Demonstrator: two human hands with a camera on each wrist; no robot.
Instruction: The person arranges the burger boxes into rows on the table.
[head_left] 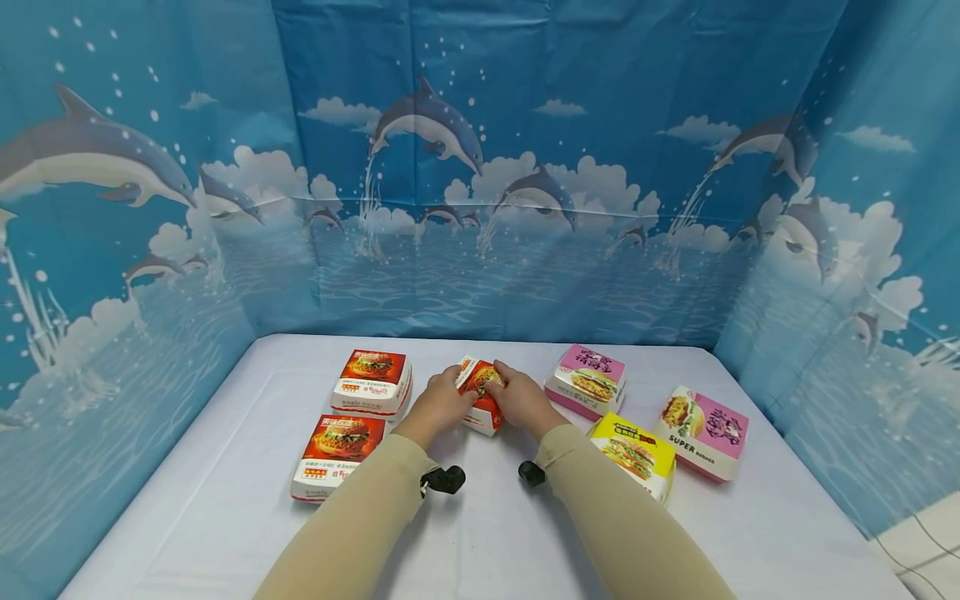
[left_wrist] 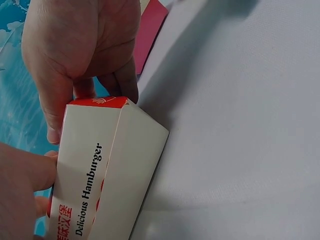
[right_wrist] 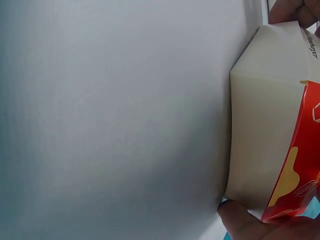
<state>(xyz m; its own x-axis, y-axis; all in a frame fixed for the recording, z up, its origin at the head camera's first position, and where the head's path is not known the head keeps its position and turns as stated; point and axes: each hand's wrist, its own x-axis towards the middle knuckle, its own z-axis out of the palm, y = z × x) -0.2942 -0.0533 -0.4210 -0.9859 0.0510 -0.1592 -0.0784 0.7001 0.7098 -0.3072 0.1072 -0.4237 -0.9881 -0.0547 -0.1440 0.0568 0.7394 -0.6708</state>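
A red and white hamburger box (head_left: 483,418) is between my two hands at the middle of the white table, turned at an angle, its picture lid facing up. My left hand (head_left: 441,406) grips its left side, and my right hand (head_left: 522,402) holds the opposite side with the thumb over the lid. From the left wrist, the box's white side (left_wrist: 87,165) shows the words "Delicious Hamburger". The right wrist view has the plain lower side (right_wrist: 262,135) and a red flap. The box looks closed; whether it touches the table I cannot tell.
Two red and white burger boxes (head_left: 371,383) (head_left: 341,446) lie to the left, one behind the other. On the right are a pink box (head_left: 588,379), a yellow box (head_left: 636,454) and another pink box (head_left: 705,429). A dolphin-print curtain (head_left: 480,275) borders the table's back and sides.
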